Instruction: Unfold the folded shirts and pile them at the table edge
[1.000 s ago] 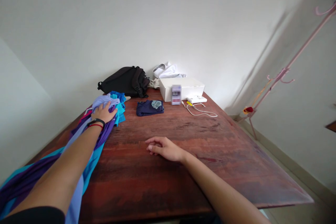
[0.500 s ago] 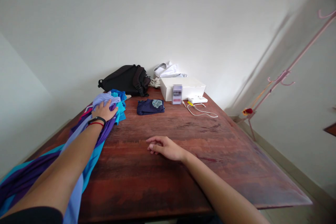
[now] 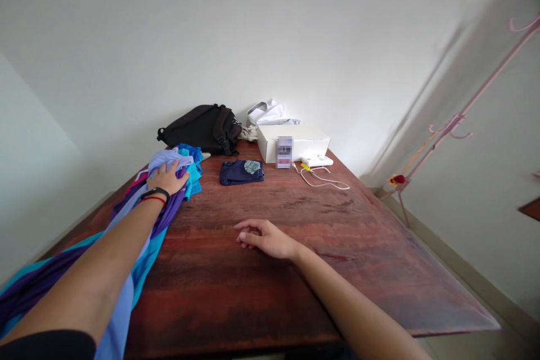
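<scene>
My left hand [image 3: 166, 178] lies on a heap of clothes [image 3: 162, 219] in light blue, purple and turquoise along the table's left side. Its fingers are spread over the fabric rather than wrapped round it. My right hand [image 3: 266, 238] rests by the middle of the wooden table [image 3: 236, 292], fingers loosely bent and apart, holding nothing. Beyond it is a folded dark navy garment [image 3: 236, 173] with a pale round print.
At the back sit a black backpack [image 3: 198, 129], a white box [image 3: 270, 143] and white fabric [image 3: 272, 112]. A blurred-out packet [image 3: 284, 152] leans by the box, near a white power strip [image 3: 317, 161] and its cord. A pink stand [image 3: 481, 93] rises at right.
</scene>
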Available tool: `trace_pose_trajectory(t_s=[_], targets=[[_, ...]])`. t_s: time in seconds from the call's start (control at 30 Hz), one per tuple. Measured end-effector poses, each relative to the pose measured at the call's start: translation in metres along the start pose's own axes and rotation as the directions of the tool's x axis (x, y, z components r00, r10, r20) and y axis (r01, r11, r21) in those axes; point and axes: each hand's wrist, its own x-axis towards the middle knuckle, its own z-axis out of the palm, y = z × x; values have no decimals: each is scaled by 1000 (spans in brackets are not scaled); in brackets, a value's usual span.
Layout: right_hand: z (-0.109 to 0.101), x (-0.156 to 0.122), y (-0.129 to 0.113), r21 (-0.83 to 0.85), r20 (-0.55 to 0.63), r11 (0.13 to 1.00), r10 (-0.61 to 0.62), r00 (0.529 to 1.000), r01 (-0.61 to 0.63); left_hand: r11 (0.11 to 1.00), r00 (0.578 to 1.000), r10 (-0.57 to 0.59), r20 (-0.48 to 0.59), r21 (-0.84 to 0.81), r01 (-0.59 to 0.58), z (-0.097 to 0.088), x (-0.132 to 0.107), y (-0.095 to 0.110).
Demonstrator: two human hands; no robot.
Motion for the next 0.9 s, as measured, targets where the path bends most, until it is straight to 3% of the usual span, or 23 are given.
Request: trace_pose_trajectory(t_s=[0.9], targets=[[0,1,2,-15,-2,1000,6,1000,-6,1000,999,6,-34,7,-6,1,-3,2]])
